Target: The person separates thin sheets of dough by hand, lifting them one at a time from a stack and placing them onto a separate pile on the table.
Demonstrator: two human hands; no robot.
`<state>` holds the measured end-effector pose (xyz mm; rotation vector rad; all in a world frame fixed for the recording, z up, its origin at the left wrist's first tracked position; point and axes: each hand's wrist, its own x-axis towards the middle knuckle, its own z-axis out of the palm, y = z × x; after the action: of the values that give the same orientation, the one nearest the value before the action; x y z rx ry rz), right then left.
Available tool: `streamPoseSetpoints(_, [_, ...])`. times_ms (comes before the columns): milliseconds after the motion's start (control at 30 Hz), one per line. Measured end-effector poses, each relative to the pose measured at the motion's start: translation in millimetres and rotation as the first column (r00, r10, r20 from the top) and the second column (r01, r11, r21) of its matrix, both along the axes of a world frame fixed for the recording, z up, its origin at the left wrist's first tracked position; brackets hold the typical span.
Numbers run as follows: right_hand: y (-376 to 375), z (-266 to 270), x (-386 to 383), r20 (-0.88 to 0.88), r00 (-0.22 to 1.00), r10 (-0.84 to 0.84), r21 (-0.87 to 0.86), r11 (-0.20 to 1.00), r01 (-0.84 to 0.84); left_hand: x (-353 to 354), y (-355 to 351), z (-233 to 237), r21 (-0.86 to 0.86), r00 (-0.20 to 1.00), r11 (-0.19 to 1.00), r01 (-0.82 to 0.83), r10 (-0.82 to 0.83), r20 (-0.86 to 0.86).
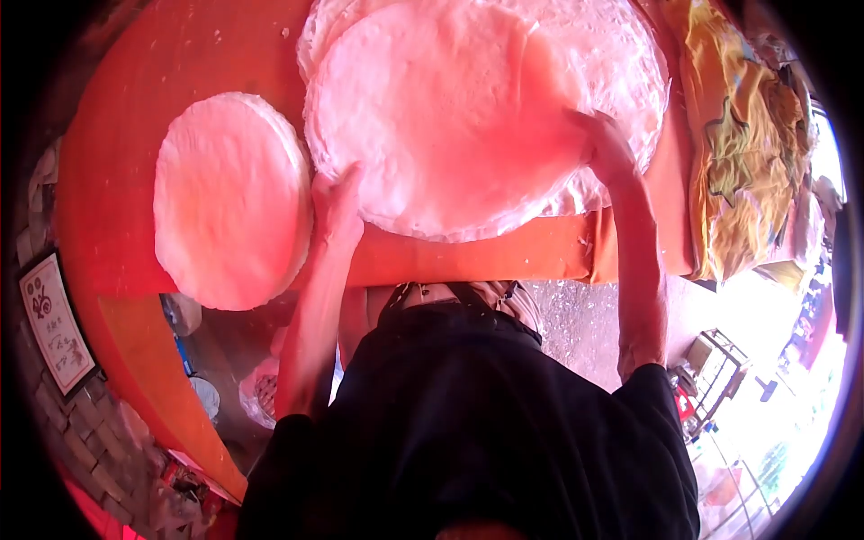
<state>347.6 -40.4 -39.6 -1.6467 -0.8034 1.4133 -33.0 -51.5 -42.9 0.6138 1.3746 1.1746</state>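
Observation:
A large round, pale, soft-looking sheet (432,117) lies in front of me, pinkish under the light, with an uneven edge. My left hand (337,207) grips its near left edge, thumb on top and fingers tucked out of sight. On the opposite side my right hand (605,148) pinches the sheet's surface near the right edge, where a crease runs up. Beneath it spreads a wider, rougher round layer (625,67) of similar material. Left of my left hand rests a smaller thick round stack (229,198) of the same pale stuff.
Everything lies on a table with an orange-red cover (108,180). A crumpled yellow patterned cloth (742,153) sits at its right end. Below to the right stands a metal-framed rack (715,373) on the floor. A framed sheet with writing (57,324) is at far left.

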Motion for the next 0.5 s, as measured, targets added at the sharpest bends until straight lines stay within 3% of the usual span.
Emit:
streamPoseSetpoints(67, [0.6,-2.0,-5.7,0.061,0.995,-0.076,0.013,0.997,0.076,-2.8,-2.0,-5.6,0.009,1.0,1.0,0.014,-0.014,0.009])
streamPoseSetpoints(100, [2.9,-13.4,-1.8,0.175,0.98,-0.096,0.083,0.993,0.082,-3.7,-2.1,-7.1,0.032,0.999,0.999,0.001,-0.002,0.032])
streamPoseSetpoints(200, [4.1,63.7,-34.6,0.062,0.998,0.007,0.223,0.975,-0.021,-4.8,-7.8,-4.6,0.06,0.997,0.998,-0.007,0.003,0.079])
streamPoseSetpoints(233, [5.3,57.8,-26.6,-0.004,0.999,-0.05,0.163,0.985,0.05,-2.9,-9.3,2.6,0.053,0.996,0.999,0.012,-0.017,0.085])
streamPoseSetpoints(300, [7.6,17.0,1.6,0.281,0.959,0.028,-0.002,1.0,-0.029,-0.2,-9.2,4.9,0.055,0.995,0.998,0.031,-0.036,0.089])
streamPoseSetpoints(367, [0.1,-10.3,17.5,0.124,0.991,0.054,-0.038,0.998,-0.049,1.2,-11.4,-5.8,0.047,0.996,0.998,0.032,-0.036,0.079])
streamPoseSetpoints(467, [-12.1,-20.1,19.8,-0.053,0.997,-0.048,0.064,0.997,0.052,-11.4,-15.7,-0.7,-0.161,0.984,0.973,0.163,-0.172,-0.042])
streamPoseSetpoints(500, [-9.9,-18.5,22.6,-0.023,0.998,-0.066,0.03,0.997,0.067,-6.4,-12.1,-5.4,-0.109,0.99,0.989,0.103,-0.113,-0.089])
